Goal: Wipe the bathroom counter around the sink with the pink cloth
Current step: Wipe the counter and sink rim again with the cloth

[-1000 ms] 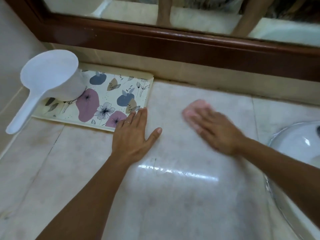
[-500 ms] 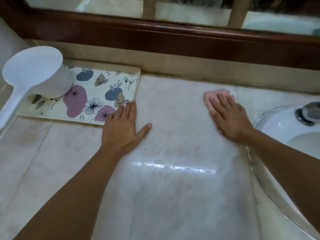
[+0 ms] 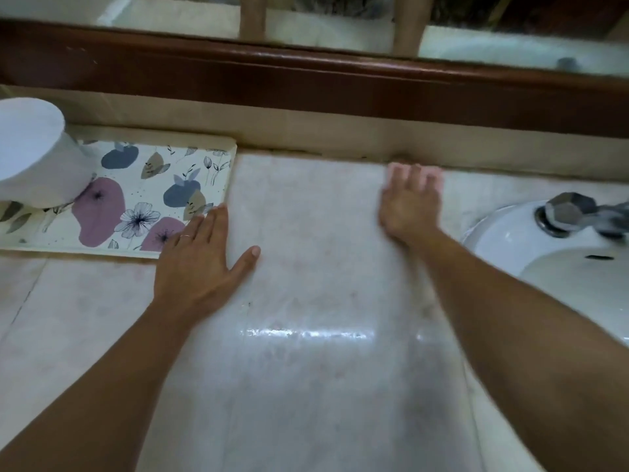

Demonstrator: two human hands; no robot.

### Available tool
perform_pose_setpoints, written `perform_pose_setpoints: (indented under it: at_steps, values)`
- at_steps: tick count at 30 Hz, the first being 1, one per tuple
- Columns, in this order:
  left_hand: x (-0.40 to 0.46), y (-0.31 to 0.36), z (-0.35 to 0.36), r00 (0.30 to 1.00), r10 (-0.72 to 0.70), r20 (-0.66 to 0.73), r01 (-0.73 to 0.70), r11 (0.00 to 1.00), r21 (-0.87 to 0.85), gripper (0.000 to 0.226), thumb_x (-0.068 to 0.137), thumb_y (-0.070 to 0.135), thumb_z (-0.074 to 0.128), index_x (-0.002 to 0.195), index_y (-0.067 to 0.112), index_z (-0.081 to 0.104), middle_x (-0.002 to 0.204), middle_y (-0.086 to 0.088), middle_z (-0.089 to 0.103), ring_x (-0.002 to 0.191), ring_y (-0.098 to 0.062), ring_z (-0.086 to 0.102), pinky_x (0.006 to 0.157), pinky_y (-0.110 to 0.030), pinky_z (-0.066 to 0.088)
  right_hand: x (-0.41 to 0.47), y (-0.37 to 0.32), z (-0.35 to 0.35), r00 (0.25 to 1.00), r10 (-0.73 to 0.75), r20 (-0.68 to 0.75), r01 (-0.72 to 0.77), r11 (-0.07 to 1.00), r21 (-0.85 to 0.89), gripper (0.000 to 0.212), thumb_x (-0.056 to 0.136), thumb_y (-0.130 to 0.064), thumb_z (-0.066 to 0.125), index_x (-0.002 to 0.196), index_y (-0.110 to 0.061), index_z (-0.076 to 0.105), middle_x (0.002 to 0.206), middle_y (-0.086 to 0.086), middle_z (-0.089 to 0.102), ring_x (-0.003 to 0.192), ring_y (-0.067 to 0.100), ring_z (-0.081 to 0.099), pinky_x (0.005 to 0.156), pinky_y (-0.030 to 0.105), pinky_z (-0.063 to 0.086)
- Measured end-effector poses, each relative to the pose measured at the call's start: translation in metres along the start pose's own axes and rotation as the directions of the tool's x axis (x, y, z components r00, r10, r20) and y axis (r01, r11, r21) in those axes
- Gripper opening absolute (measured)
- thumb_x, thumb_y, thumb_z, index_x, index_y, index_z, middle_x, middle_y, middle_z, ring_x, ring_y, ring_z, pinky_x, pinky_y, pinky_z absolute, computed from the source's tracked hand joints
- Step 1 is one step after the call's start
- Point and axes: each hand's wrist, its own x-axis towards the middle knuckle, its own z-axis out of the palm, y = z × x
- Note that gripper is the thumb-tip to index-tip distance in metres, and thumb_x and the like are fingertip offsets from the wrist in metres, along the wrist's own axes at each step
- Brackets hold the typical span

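Pink cloth [image 3: 437, 177]: lay flat on the counter at its back edge, against the foot of the backsplash, mostly covered by the right hand; only its far rim and right side showed past the fingers.
Right hand [image 3: 410, 202]: pressed down on the pink cloth with fingers straight and spread, palm flat (blurred, so finer detail of the fingers could not be told).
Counter [image 3: 306, 386]: pale marble-look surface, with a bright streak of glare across its middle, between the two forearms.
Left hand [image 3: 197, 264]: rested flat on the counter with fingers straight and thumb spread to the right, holding nothing; its fingertips touched the near right corner of the tray; a thin ring showed on one finger.
Tray [image 3: 218, 148]: rectangular, cream-rimmed, printed with purple and blue flowers and leaves; sat at the back left of the counter, against the backsplash.
Scoop [image 3: 34, 155]: white plastic, stood on the left end of the tray, partly cut off by the picture's edge.
Sink [image 3: 531, 240]: white basin set into the right side of the counter, near the right hand.
Tap [image 3: 568, 212]: grey metal, on the back rim of the sink.
Mirror frame [image 3: 306, 83]: dark brown wood, ran above the backsplash.
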Motion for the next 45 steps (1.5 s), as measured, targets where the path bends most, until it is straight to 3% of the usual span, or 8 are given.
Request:
perform_pose_setpoints:
  at_steps: [6,12,14,19,25,32,38,45]
  values:
    - [0.0,0.001,-0.007,0.999,0.014,0.035,-0.013,1.0,-0.016,0.091,0.091,0.074,0.017,0.157,0.012,0.014,0.16,-0.011,0.032,0.146,-0.03,0.03,0.111,-0.052,0.03,-0.097,-0.029,0.002,0.73,-0.684,-0.02,0.684,0.728,0.053,0.053,0.105,-0.035,0.026,0.156,-0.018,0.026,0.162,0.006,0.021,0.149,0.035,0.017,0.122,0.05,0.012]
    - [-0.001,-0.001,-0.008,0.999,0.028,0.033,-0.028,0.999,-0.016,0.087,0.094,0.071,0.022,0.157,0.012,0.015,0.16,-0.01,0.032,0.147,-0.029,0.029,0.111,-0.052,0.029,-0.024,-0.013,-0.005,0.997,-0.075,0.017,0.074,0.995,0.07,0.061,0.098,-0.039,0.019,0.152,-0.01,0.026,0.158,0.023,0.027,0.139,0.059,0.021,0.117,0.065,0.012]
    - [0.001,-0.001,-0.007,0.999,0.012,0.049,-0.01,1.0,-0.027,0.086,0.095,0.071,0.021,0.158,0.014,0.012,0.162,-0.009,0.028,0.149,-0.027,0.026,0.114,-0.05,0.026,-0.059,-0.076,0.005,0.965,-0.258,0.044,0.252,0.961,0.11,0.06,0.101,-0.042,0.018,0.155,-0.018,0.025,0.162,0.013,0.025,0.147,0.049,0.014,0.121,0.055,0.006]
    - [-0.001,-0.006,-0.015,0.998,0.031,0.052,-0.02,0.98,-0.2,0.08,0.097,0.068,0.024,0.158,0.017,0.017,0.166,-0.004,0.019,0.151,-0.022,0.019,0.119,-0.049,0.02,-0.161,-0.04,0.0,0.595,-0.802,0.053,0.774,0.589,0.232,0.048,0.105,-0.038,0.032,0.15,-0.025,0.042,0.16,0.002,0.031,0.153,0.029,0.015,0.123,0.045,0.011]
    - [-0.04,-0.025,-0.026,0.994,0.049,-0.1,-0.069,0.977,-0.202,0.071,0.098,0.062,0.029,0.152,0.017,0.034,0.165,-0.003,0.022,0.149,-0.025,0.024,0.119,-0.048,0.023,-0.103,-0.056,0.004,0.964,-0.261,0.047,0.25,0.953,0.174,0.053,0.102,-0.043,0.024,0.154,-0.031,0.028,0.164,0.001,0.022,0.15,0.037,0.014,0.115,0.056,0.023]
    - [-0.122,-0.033,-0.01,0.995,0.004,0.101,0.016,0.981,-0.196,0.079,0.093,0.069,0.006,0.157,0.027,0.023,0.168,0.0,0.009,0.153,-0.019,0.01,0.122,-0.045,0.013,-0.204,-0.058,-0.003,0.618,-0.779,0.11,0.749,0.625,0.219,0.051,0.105,-0.046,0.019,0.155,-0.038,0.025,0.165,-0.011,0.015,0.154,0.021,0.006,0.119,0.046,0.019]
    - [-0.135,-0.031,0.003,0.994,-0.025,0.103,0.047,0.973,-0.226,0.082,0.09,0.07,-0.003,0.158,0.03,0.019,0.168,0.007,0.002,0.153,-0.012,0.0,0.124,-0.042,0.003,-0.154,-0.088,0.0,0.95,-0.303,0.08,0.286,0.943,0.171,0.058,0.102,-0.05,0.017,0.156,-0.031,0.02,0.166,0.0,0.013,0.153,0.033,0.006,0.119,0.053,0.018]
    - [-0.137,-0.03,0.007,0.997,-0.012,0.078,0.026,0.984,-0.177,0.077,0.094,0.064,0.0,0.158,0.027,0.018,0.168,0.003,0.004,0.154,-0.016,0.003,0.124,-0.044,0.004,-0.221,-0.029,-0.007,0.606,-0.788,0.108,0.771,0.615,0.167,0.053,0.105,-0.043,0.014,0.156,-0.041,0.002,0.166,-0.01,0.0,0.154,0.019,-0.006,0.121,0.036,0.003]
